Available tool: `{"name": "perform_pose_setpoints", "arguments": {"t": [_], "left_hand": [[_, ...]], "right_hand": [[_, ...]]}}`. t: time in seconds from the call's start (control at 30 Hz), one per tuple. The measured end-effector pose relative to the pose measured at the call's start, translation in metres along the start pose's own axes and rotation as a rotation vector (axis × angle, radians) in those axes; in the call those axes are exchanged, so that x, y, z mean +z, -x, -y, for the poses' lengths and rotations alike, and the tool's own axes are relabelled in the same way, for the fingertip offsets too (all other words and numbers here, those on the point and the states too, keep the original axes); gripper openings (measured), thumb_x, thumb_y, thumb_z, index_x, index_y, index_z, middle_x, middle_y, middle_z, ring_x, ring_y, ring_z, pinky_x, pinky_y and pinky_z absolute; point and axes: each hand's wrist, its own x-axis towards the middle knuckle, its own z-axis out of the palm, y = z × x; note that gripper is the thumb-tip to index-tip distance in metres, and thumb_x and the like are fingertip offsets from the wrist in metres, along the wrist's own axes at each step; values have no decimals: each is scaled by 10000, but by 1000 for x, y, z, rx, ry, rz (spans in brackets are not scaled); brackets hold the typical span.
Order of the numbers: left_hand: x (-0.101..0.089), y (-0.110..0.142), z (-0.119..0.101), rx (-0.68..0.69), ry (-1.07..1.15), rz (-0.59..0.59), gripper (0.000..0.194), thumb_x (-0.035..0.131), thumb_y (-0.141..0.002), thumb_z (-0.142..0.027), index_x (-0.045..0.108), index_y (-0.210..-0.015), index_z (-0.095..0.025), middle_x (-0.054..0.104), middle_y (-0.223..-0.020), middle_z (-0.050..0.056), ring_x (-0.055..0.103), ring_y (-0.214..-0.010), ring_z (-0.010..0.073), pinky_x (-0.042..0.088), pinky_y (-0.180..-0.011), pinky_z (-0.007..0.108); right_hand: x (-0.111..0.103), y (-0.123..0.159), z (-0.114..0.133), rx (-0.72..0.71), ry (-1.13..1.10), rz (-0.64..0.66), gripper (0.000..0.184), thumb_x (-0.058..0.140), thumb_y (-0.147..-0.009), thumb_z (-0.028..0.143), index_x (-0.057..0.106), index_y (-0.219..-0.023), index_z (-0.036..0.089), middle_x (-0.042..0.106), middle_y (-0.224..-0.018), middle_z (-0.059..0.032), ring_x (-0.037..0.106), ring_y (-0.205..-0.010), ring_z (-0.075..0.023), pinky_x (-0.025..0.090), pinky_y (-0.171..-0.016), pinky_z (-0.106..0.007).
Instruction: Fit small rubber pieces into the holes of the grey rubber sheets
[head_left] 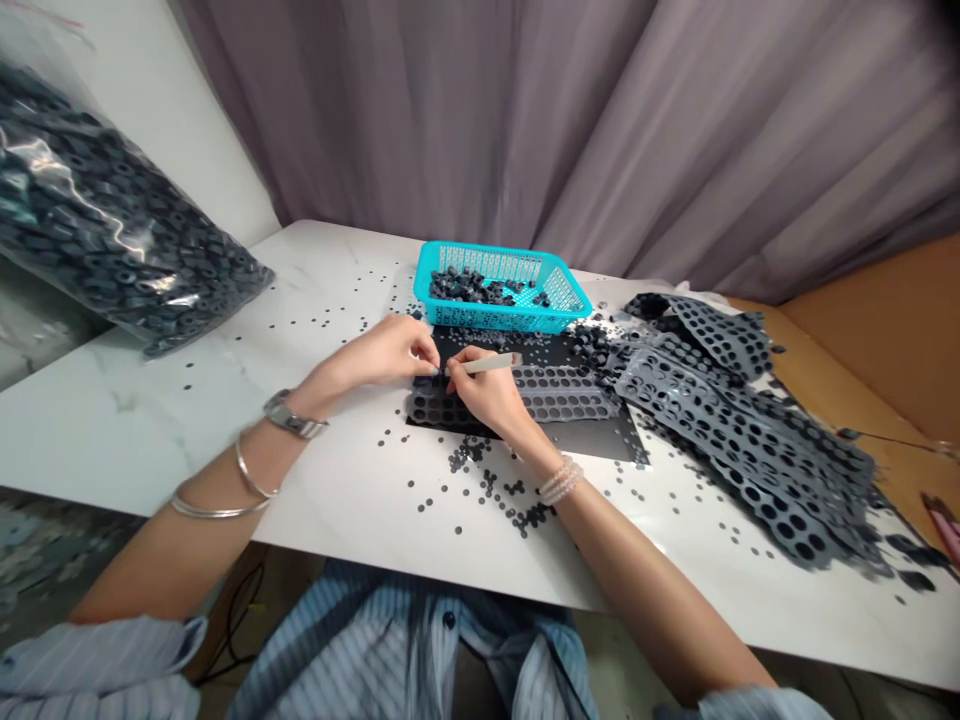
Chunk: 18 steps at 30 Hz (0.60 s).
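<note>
Right hand [486, 390]: fingers closed round one pale stick [491, 363]. Left hand [382, 352]: fingers nearly pinched, hold unclear, near one perforated grey sheet [534, 392].

Toward ten o'clock, we see the bulging clear bag [112, 215] run off the left edge, and between three and four o'clock the right edge crops a pink object [945, 527] we cannot identify. Near the centre, the right hand [486, 388] covers part of the perforated strip [570, 395] and the grip of the pale pen-like tool [495, 363]. Just toward nine, whatever the left hand's [397, 350] fingertips may pinch is too small for us to tell.
</note>
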Motion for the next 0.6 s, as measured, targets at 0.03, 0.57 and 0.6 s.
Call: {"name": "perform_pose_setpoints", "arguments": {"t": [0.03,0.57,0.6], "left_hand": [[-6,0,2,-18,65,9,77,675,-707,-198,748,-700,-222,678,-757,31,572,-695,178,381,-645,297],[12,-6,29,-284,558,-112,125,767,-682,-266,762,-777,-183,668,-671,56,564,-598,141,421,-566,277],[12,-6,28,-280,542,-109,125,761,-685,-269,765,-779,-185,665,-666,53,558,-590,139,412,-557,275]], "right_hand": [[0,0,0,7,-11,4,223,511,-868,220,564,-652,204,659,-591,-10,546,-525,-133,378,-546,-243],[-1,1,-14,117,-296,-20,217,543,-852,344,611,-716,190,687,-634,-13,631,-606,-135,481,-588,-237],[-1,1,-15,117,-301,-23,219,543,-852,352,611,-721,191,685,-636,-12,635,-612,-136,488,-594,-239]]}}
